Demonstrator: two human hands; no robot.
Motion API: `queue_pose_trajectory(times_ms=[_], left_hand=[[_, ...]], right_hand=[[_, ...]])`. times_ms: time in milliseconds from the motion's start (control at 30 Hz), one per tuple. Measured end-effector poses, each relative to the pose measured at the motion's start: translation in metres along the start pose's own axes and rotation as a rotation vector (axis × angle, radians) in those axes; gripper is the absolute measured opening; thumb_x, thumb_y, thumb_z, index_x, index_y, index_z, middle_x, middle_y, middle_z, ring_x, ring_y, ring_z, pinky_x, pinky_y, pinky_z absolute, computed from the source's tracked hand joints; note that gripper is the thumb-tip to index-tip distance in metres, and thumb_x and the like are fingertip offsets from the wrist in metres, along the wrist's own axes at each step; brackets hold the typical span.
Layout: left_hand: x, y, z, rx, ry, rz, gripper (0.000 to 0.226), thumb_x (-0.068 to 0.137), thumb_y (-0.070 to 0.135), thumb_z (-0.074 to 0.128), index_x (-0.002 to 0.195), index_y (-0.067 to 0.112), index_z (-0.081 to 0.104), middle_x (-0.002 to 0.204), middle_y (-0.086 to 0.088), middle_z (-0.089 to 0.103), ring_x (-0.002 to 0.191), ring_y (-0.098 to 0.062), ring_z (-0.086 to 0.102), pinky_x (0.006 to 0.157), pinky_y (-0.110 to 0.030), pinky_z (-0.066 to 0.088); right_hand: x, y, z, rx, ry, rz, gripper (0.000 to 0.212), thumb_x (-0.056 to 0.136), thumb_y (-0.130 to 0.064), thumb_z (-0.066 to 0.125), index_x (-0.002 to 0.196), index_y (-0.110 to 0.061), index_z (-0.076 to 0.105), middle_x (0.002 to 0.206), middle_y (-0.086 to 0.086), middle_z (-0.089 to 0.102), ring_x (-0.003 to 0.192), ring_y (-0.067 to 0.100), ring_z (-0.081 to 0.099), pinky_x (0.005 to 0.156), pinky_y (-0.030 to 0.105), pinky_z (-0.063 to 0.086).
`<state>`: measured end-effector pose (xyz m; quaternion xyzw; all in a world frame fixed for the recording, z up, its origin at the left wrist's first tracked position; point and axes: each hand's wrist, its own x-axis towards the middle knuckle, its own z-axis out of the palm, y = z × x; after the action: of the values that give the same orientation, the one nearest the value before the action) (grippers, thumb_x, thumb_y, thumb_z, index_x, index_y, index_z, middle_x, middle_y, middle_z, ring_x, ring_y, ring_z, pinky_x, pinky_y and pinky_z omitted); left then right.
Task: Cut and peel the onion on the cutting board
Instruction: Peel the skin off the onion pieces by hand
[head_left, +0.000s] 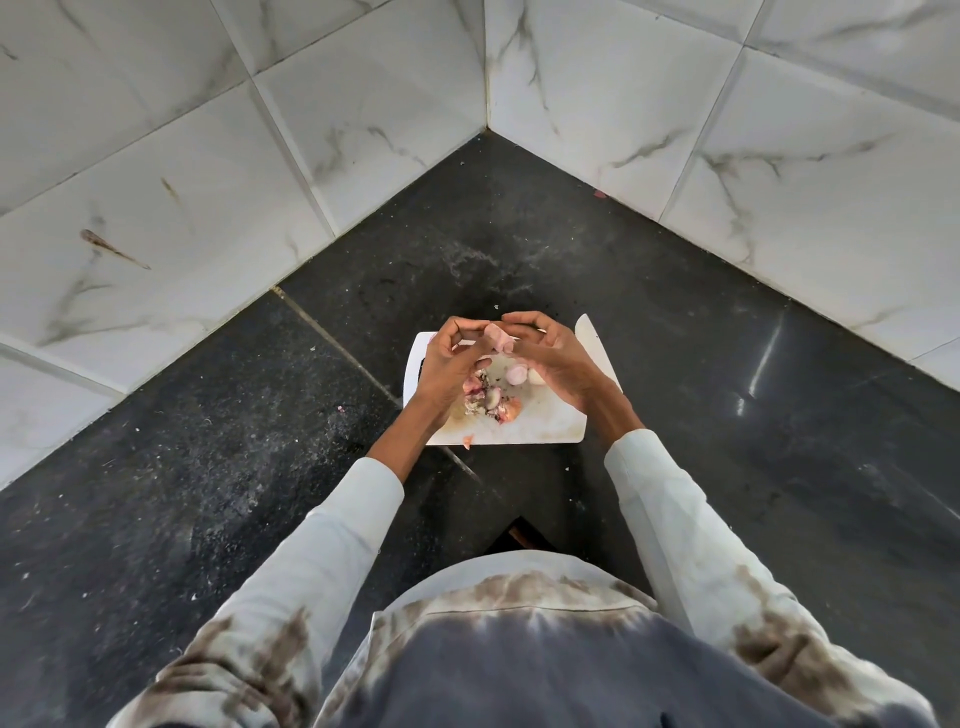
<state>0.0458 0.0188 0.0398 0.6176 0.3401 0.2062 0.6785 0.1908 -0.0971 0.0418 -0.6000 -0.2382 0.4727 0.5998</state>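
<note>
Right now both hands are raised together over the far half of the white cutting board (545, 421), with a pink piece of onion (500, 335) held between them. The left hand (451, 364) has its fingers curled, thumb and fingertips pinching at the near-left edge of that piece; the right hand (550, 356) is curled too, its fingers arched over the piece from the far side and gripping it. Whether the loose pink flap at the top of the piece is skin or a layer of flesh cannot be told. Just below the right hand, on the board, sits a cut onion piece (518, 375) with its pale face turned up, touching the heel of that hand as far as the view shows. Nearer to the person, between the 2 wrists, lies a small heap of peelings (488, 400), pinkish and brown, with 1 more scrap (467, 441) at the board's near edge below the left wrist. Beyond the right hand a white blade-like shape (589, 338) pokes out past the knuckles. The board rests on a dark speckled countertop (260, 415) set in a corner of white marbled wall tiles (208, 156). Pale sleeves (660, 499) cover both forearms.
</note>
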Motion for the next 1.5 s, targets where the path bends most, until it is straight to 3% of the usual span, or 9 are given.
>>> queue_pose_trajectory(times_ms=[200, 267, 367, 600, 833, 1000, 1100, 1367, 1500], left_hand=[[-0.004, -0.002, 0.002, 0.018, 0.025, 0.006, 0.034, 0.091, 0.033, 0.081, 0.115, 0.01, 0.072, 0.115, -0.004, 0.077, 0.116, -0.022, 0.072, 0.102, -0.042, 0.059], [-0.003, -0.005, 0.002, 0.029, 0.053, 0.02, 0.014, 0.095, 0.018, 0.07, 0.107, 0.012, 0.074, 0.111, -0.003, 0.078, 0.113, -0.022, 0.072, 0.1, -0.041, 0.06], [0.001, -0.006, -0.002, 0.06, 0.107, -0.002, 0.027, 0.102, 0.0, 0.055, 0.096, 0.015, 0.076, 0.098, 0.0, 0.079, 0.102, -0.017, 0.074, 0.096, -0.039, 0.061], [0.013, -0.006, -0.024, 0.207, 0.133, -0.005, 0.024, 0.098, -0.001, 0.068, 0.103, 0.018, 0.08, 0.103, 0.0, 0.08, 0.103, -0.016, 0.077, 0.096, -0.04, 0.063], [0.017, -0.009, -0.038, 0.188, 0.259, -0.025, 0.01, 0.102, 0.015, 0.072, 0.105, 0.015, 0.081, 0.094, -0.004, 0.082, 0.091, -0.021, 0.08, 0.092, -0.039, 0.065], [0.017, -0.015, -0.038, 0.239, 0.278, -0.021, 0.035, 0.108, 0.035, 0.062, 0.092, 0.01, 0.081, 0.086, 0.0, 0.08, 0.082, -0.015, 0.077, 0.08, -0.024, 0.062], [0.015, -0.019, -0.039, 0.445, 0.31, 0.053, 0.006, 0.097, 0.019, 0.078, 0.097, 0.024, 0.074, 0.094, 0.015, 0.074, 0.088, -0.002, 0.069, 0.078, -0.017, 0.053], [0.019, -0.036, -0.054, 0.69, 0.282, 0.096, 0.036, 0.089, 0.002, 0.08, 0.107, 0.031, 0.071, 0.121, 0.005, 0.06, 0.102, -0.011, 0.066, 0.08, -0.015, 0.056], [0.013, -0.04, -0.051, 0.655, 0.265, 0.106, 0.021, 0.095, 0.011, 0.076, 0.108, 0.027, 0.073, 0.114, 0.006, 0.064, 0.094, -0.01, 0.068, 0.082, -0.024, 0.061]], right_hand=[[-0.002, 0.0, -0.001, -0.034, 0.018, -0.007, 0.046, 0.093, -0.018, 0.079, 0.135, -0.011, 0.061, 0.126, 0.005, 0.074, 0.119, 0.022, 0.071, 0.103, 0.034, 0.057], [-0.002, 0.0, 0.0, -0.045, 0.007, -0.004, 0.046, 0.092, -0.017, 0.08, 0.135, -0.011, 0.062, 0.126, 0.004, 0.075, 0.119, 0.021, 0.071, 0.105, 0.037, 0.056], [-0.002, -0.001, 0.002, -0.06, -0.015, 0.008, 0.046, 0.092, -0.016, 0.08, 0.134, -0.012, 0.063, 0.126, 0.003, 0.075, 0.118, 0.019, 0.071, 0.102, 0.034, 0.057], [0.003, -0.001, 0.011, -0.105, -0.018, 0.001, 0.05, 0.089, -0.017, 0.082, 0.134, -0.017, 0.06, 0.124, -0.004, 0.075, 0.119, 0.015, 0.07, 0.106, 0.038, 0.055], [0.009, 0.001, 0.018, 0.171, 0.02, 0.086, 0.029, 0.102, -0.015, 0.06, 0.13, -0.014, 0.06, 0.134, 0.012, 0.066, 0.125, 0.03, 0.067, 0.099, 0.038, 0.059], [0.008, 0.001, 0.017, 0.26, 0.096, 0.099, 0.025, 0.108, -0.016, 0.053, 0.132, -0.012, 0.058, 0.13, 0.011, 0.067, 0.116, 0.028, 0.072, 0.093, 0.035, 0.061], [0.014, 0.003, 0.013, 0.04, 0.22, 0.088, 0.039, 0.101, -0.034, 0.064, 0.136, -0.018, 0.057, 0.132, 0.004, 0.064, 0.119, 0.025, 0.067, 0.098, 0.035, 0.06], [0.041, 0.015, 0.025, -0.537, 0.396, -0.043, 0.057, 0.086, -0.02, 0.085, 0.132, -0.024, 0.053, 0.12, -0.011, 0.06, 0.105, 0.01, 0.061, 0.075, 0.01, 0.044], [0.06, 0.021, 0.034, -0.668, 0.375, -0.098, 0.047, 0.087, -0.02, 0.081, 0.124, -0.032, 0.054, 0.123, -0.007, 0.062, 0.117, 0.019, 0.058, 0.088, 0.026, 0.052]])
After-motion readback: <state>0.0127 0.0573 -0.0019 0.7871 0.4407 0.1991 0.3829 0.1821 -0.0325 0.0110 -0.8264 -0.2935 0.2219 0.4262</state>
